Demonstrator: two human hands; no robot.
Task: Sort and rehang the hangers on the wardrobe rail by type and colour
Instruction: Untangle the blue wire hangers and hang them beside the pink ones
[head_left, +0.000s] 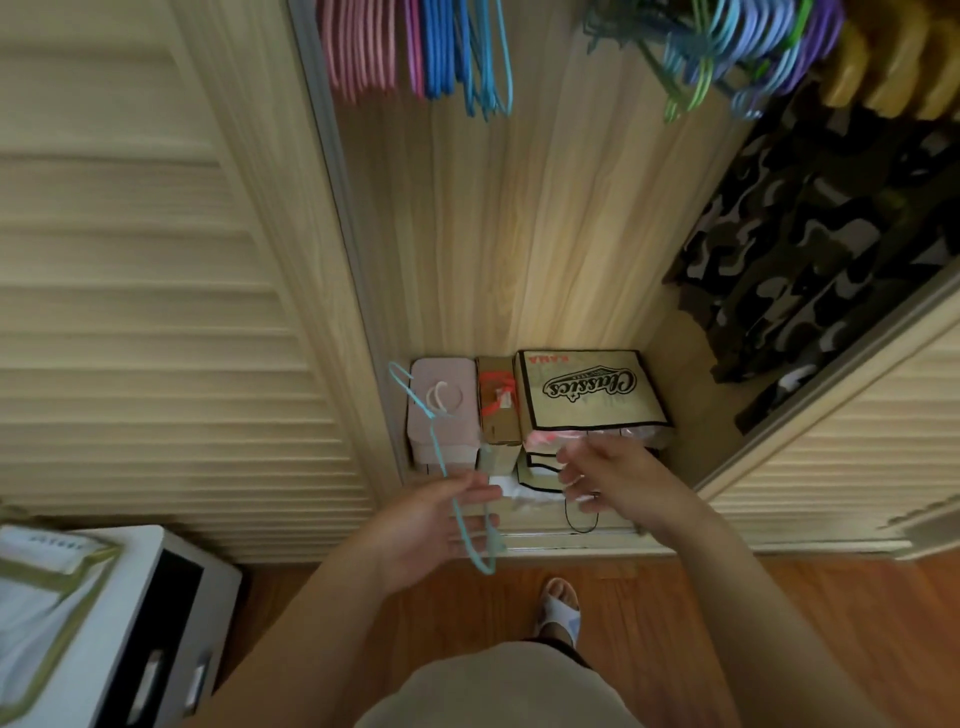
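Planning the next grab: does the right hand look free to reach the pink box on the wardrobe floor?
Probably yes: the right hand is empty and open, hovering near the pink box; only the light-blue hanger in the left hand crosses nearby.

Above your left hand (431, 525), the pink hangers (356, 47) and blue hangers (457, 52) were cut off by the top edge, hooks unseen. Up beyond your right hand (618, 480), the mixed hangers (737, 57) blurred into a tangle you couldn't count.

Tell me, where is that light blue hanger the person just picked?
In the head view the light blue hanger is low and centre-left, held in the left hand, its hook in front of the pink box on the wardrobe floor.
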